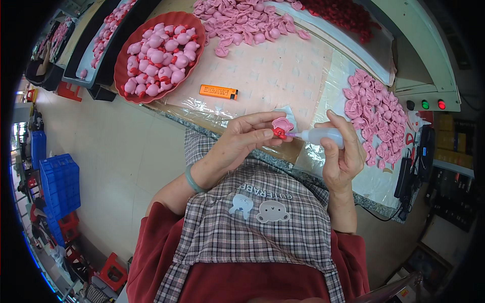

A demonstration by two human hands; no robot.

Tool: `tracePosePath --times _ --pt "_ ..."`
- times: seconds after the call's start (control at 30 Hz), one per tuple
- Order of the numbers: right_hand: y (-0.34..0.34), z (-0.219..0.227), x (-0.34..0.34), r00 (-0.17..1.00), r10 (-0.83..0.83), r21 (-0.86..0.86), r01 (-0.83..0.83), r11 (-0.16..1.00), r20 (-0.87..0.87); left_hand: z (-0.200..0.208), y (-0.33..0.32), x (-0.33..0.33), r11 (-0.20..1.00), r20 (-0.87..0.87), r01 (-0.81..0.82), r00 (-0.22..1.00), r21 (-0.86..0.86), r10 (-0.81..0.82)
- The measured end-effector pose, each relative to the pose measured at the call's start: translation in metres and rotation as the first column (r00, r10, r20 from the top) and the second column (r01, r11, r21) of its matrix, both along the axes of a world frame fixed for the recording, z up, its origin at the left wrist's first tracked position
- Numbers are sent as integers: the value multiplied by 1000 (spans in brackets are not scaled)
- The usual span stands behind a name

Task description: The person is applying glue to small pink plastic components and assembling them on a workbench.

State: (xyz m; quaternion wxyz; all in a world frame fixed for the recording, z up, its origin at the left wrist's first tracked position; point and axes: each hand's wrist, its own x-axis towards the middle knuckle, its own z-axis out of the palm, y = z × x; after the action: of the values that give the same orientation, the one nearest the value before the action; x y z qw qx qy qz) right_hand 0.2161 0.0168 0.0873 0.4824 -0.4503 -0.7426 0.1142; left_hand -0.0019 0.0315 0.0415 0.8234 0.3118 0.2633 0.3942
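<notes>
My left hand [242, 135] is closed on a small pink plastic piece [282, 123], a hollow shell, with a glossy red part [279, 133] at its lower end. My right hand [344, 155] grips a translucent squeeze bottle [323, 136] between thumb and fingers. The bottle lies nearly level, and its thin purplish nozzle points left at the red part. Whether the tip touches it is too small to tell. Both hands are above the table's near edge, in front of my checked apron [262, 237].
A scalloped red bowl [119, 76] of pink-and-red figures stands at the left. An orange lighter [218, 92] lies on the table. Loose pink pieces form a far pile [242, 24] and a right pile [375, 118]. Red parts [341, 19] sit beyond. Black cables [408, 189] hang at the right edge.
</notes>
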Motion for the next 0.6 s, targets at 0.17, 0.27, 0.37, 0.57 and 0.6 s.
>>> tracePosePath --times 0.17,0.27,0.37,0.57,0.6 --pt "0 0 0 1000 5 -6 -5 1000 18 -1 0 0 1000 3 5 1000 -4 -5" --pt "2 0 0 1000 16 2 -16 1000 17 -2 1 0 1000 3 5 1000 -18 -5" --pt "2 1 3 1000 16 -41 -17 999 -7 -1 3 -1 1000 6 2 1000 -10 -2" --pt "23 -8 6 825 -111 -328 -94 940 -553 -2 3 2 999 60 7 998 -34 -5" --pt "31 -14 2 814 -84 -321 -130 938 -574 -2 2 3 1000 61 15 998 -21 -13"
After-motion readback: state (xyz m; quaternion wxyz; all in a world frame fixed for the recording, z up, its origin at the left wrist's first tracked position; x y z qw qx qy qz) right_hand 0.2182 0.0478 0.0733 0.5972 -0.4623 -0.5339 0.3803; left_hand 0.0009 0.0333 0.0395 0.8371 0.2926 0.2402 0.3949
